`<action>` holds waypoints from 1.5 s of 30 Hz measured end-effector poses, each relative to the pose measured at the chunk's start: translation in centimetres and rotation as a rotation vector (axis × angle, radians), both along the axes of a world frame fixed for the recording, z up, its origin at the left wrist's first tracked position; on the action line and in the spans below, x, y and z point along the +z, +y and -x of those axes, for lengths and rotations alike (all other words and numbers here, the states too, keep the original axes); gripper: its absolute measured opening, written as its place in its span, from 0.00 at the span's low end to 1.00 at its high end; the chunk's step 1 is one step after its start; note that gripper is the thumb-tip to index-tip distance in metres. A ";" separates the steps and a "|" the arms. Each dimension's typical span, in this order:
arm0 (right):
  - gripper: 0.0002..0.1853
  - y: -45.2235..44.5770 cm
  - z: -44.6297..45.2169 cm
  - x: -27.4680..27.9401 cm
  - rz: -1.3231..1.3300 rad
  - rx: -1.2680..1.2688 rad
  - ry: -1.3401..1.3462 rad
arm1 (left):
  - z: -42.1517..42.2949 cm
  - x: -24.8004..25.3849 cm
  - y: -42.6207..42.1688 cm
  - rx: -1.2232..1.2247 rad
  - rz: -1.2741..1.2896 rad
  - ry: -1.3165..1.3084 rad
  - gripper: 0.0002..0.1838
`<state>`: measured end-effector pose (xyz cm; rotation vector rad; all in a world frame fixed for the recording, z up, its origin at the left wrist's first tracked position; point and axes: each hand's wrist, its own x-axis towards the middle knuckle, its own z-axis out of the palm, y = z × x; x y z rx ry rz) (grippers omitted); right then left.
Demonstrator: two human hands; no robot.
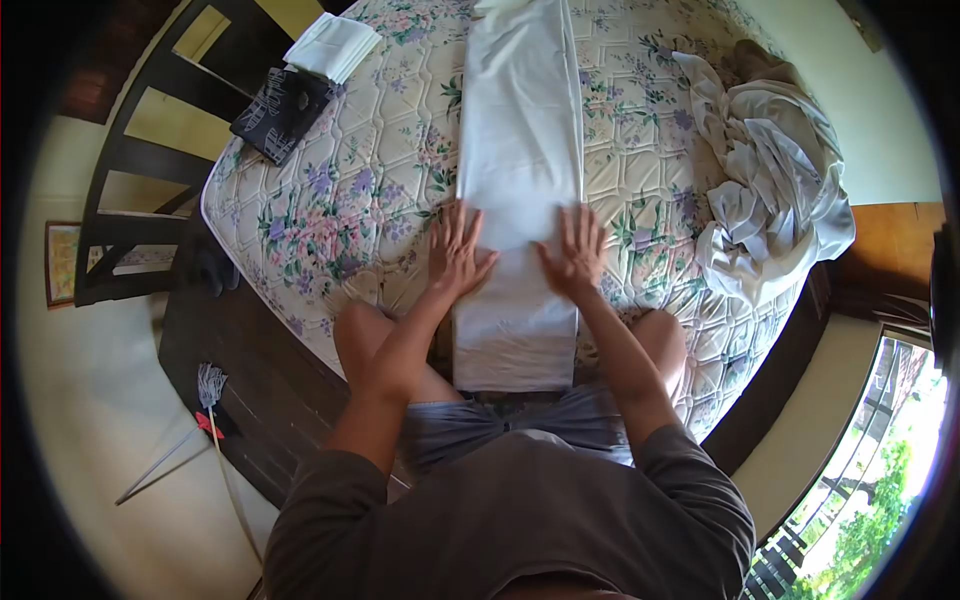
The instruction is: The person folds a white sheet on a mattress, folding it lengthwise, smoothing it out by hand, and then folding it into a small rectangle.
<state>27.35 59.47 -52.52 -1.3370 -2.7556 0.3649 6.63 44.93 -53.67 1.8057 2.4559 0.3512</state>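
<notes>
A long strip of folded white sheet stretches away from my lap across the floral mattress. My left hand lies flat along the sheet's left edge, fingers spread and pointing away from me. On the opposite edge rests my right hand, also flat with fingers apart and slightly blurred. Neither hand grips the cloth. The near end of the strip reaches my shorts, between my bent knees.
A crumpled pale sheet is heaped at the mattress's right side. At the upper left lie a folded white cloth and a black printed bag, beside a dark wooden bed frame. A mop leans at lower left.
</notes>
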 end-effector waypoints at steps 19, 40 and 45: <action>0.55 -11.5 -12.2 2.1 0.137 0.203 -0.543 | -10.0 4.4 -17.5 -0.299 0.559 0.050 0.68; 0.19 -19.9 -11.5 -2.7 -0.102 0.250 -0.446 | -16.5 1.7 -16.2 -0.052 0.392 0.044 0.21; 0.11 -14.8 -14.1 6.2 0.168 0.301 0.060 | -9.7 7.1 -17.8 -0.146 0.103 -0.138 0.11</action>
